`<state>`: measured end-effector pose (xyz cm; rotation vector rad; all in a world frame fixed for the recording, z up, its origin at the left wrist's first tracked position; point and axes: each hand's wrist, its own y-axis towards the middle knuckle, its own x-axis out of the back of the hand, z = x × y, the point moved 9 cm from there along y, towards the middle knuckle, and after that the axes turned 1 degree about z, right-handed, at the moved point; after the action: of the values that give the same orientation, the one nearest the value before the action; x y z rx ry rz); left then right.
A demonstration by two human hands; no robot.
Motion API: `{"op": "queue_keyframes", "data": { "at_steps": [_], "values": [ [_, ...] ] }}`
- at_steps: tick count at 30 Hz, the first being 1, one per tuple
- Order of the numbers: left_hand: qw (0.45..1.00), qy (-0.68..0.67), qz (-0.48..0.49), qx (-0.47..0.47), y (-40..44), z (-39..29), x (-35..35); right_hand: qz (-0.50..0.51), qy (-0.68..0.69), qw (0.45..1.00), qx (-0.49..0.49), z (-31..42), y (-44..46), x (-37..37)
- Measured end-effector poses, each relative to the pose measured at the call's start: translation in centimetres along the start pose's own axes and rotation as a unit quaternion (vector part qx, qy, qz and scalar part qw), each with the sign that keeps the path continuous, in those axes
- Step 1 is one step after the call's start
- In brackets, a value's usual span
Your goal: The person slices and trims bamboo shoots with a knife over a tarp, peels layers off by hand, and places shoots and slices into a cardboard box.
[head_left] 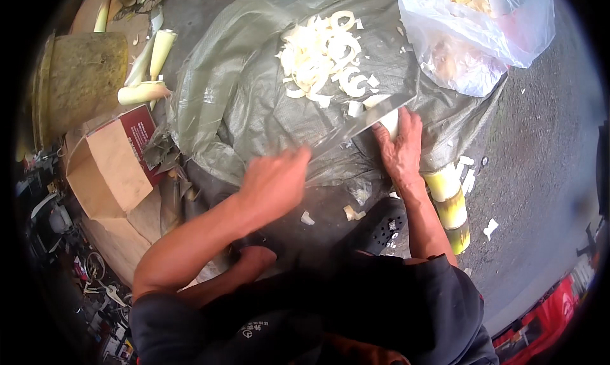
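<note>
My left hand [276, 179] is closed round the handle of a large knife, its fingers a little blurred by motion. The long knife blade [359, 124] slants up to the right, across a pale peeled bamboo shoot [389, 123]. My right hand [400, 149] grips this shoot from the near side, with thumb and fingers around it, close to the blade. Beyond the blade lies a heap of cut bamboo shoot slices [318, 60], some curved like rings, on a grey-green woven sack [241, 104].
A plastic bag [457, 60] with pale pieces stands at the upper right. Unsliced shoots [452, 206] lie right of my forearm, others [159, 53] at the left. A yellowish bucket [82, 79] and a cardboard box [111, 168] are on the left. Scraps [467, 174] dot the ground.
</note>
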<state>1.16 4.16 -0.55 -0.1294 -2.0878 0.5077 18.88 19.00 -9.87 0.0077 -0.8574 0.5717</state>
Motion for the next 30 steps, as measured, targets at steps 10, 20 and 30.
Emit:
{"op": "queue_keyframes", "data": {
  "at_steps": [10,20,30],
  "values": [
    [1.000,-0.004,0.017,0.012,-1.0,0.4,-1.6,-0.012,0.005,1.000,0.025,-0.1,-0.2,-0.3],
    [0.999,-0.044,-0.007,0.008,7.8,-1.9,-4.1,0.012,0.025,1.000,0.005,-0.2,0.2,-0.3],
    [0.997,-0.032,-0.072,0.010,7.7,0.7,-1.0,0.057,0.137,0.987,-0.068,-2.0,0.2,-0.5]
  ]
}}
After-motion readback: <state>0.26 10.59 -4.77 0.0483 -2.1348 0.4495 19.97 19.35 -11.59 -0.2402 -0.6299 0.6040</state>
